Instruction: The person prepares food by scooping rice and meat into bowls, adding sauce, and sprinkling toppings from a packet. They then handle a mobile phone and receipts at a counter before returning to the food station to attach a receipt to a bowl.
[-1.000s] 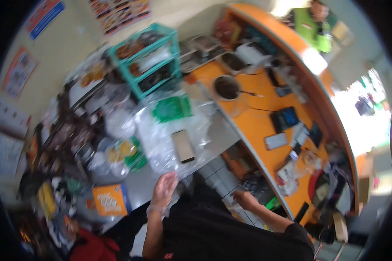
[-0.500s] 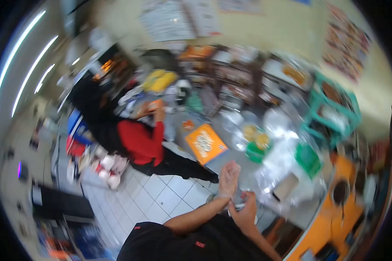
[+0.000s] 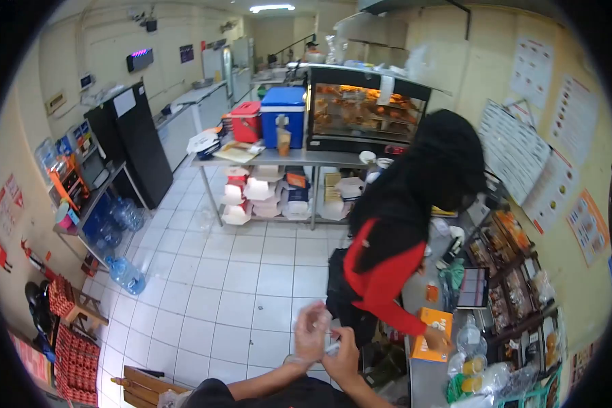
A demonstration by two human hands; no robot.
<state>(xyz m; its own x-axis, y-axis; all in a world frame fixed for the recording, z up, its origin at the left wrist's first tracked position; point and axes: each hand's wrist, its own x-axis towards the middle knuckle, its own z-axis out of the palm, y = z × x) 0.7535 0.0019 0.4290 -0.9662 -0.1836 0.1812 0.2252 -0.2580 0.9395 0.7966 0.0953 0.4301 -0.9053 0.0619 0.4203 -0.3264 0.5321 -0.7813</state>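
Observation:
My left hand (image 3: 310, 334) is raised in front of me in a loose clear plastic glove, fingers apart and slightly bent, holding nothing. Close beside its wrist is my right hand (image 3: 343, 355), bare, with thumb and fingers pinched on thin clear plastic (image 3: 332, 347). This looks like a plastic glove; whether it belongs to the worn one or is separate is hard to see. To the right, a co-worker (image 3: 415, 224) in black and red leans over the counter, one hand (image 3: 438, 340) on an orange box (image 3: 425, 349).
A steel table (image 3: 272, 158) carries a blue cooler (image 3: 283, 115), a red cooler (image 3: 245, 122) and a heated display case (image 3: 364, 109). Stacked cartons (image 3: 258, 190) fill its lower shelf. At left stand a black fridge (image 3: 132, 146) and water bottles (image 3: 126, 275). Plastic-wrapped goods (image 3: 472, 367) lie on the counter.
My view has swung left and up from the counter to the room. Both hands stay together near the left wrist. The co-worker's hand has come onto the orange box.

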